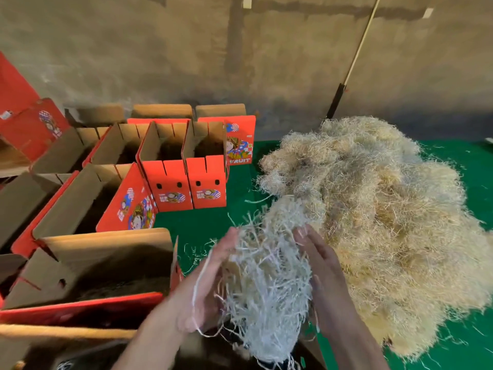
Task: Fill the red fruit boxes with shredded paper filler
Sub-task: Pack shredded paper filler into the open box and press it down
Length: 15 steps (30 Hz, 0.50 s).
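Green cloth (213, 222) covers the work surface, backed by a stained, dull brown wall (160, 49). A clump of pale shredded paper (266, 279) is held up between two hands just left of the big pile of shredded paper (373, 222), which is spread across the right half of the cloth and touches the clump at its far end. The left hand (205, 287) is pressed against the clump's left side with fingers fairly straight and loosely spread; it is blurred, and loose strands hang over it. The right hand (320, 265) is laid flat against the clump's right side, fingers extended; its palm is hidden behind the paper. Whether either thumb is hooked into the strands cannot be made out.

Left of the hands, an open red box (88, 276) stands with brown flaps raised; its inside is dark, and what lies in it cannot be told. More open red boxes (170, 169) are lined up behind it toward the wall, their interiors shadowed too, and those at the far left are cut off by the frame edge. A printed picture and the word FRUIT are seen on one box side (240, 145). A thin pale stick (360, 46) is leaned against the wall, upper end cut off. Stray strands lie scattered on the cloth
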### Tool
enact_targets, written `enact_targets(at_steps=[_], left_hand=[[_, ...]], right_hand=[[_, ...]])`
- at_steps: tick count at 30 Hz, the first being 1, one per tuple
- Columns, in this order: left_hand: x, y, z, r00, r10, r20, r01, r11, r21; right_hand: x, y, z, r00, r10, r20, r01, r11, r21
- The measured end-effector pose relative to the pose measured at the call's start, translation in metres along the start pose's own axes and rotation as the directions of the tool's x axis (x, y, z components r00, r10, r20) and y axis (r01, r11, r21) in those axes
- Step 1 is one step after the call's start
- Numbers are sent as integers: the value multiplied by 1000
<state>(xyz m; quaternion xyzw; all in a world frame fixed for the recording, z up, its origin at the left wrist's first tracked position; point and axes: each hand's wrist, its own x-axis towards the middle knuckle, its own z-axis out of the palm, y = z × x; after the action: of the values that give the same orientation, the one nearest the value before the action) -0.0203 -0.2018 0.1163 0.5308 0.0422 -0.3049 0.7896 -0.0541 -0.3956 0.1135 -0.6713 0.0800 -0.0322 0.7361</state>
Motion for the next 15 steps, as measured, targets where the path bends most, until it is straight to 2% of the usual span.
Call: enact_targets(at_steps=[2,5,8,10,12,15], left_hand=[[-1,-6,10,998,-25,49,29,997,-69],[2,-6,19,999,-48,-2,48,997,-54],[5,-13,24,999,-44,-13,44,998,-45],[5,-22,23,993,-45,-111,39,998,-54],[5,-18,10,983,-40,-181,23,996,-91],[7,-8,-17,983,24,-182,-53,987,-154]], right_hand=[[0,1,7,992,-118,47,121,989,-83],[3,7,12,978,-206,-18,199,961,-190],[3,14,19,975,-210,-72,193,962,-194],[1,19,22,966,-235,-107,206,952,-227],[2,17,17,937,-297,-183,251,939,-235],[11,11,-7,881,-319,-349,250,941,-227]])
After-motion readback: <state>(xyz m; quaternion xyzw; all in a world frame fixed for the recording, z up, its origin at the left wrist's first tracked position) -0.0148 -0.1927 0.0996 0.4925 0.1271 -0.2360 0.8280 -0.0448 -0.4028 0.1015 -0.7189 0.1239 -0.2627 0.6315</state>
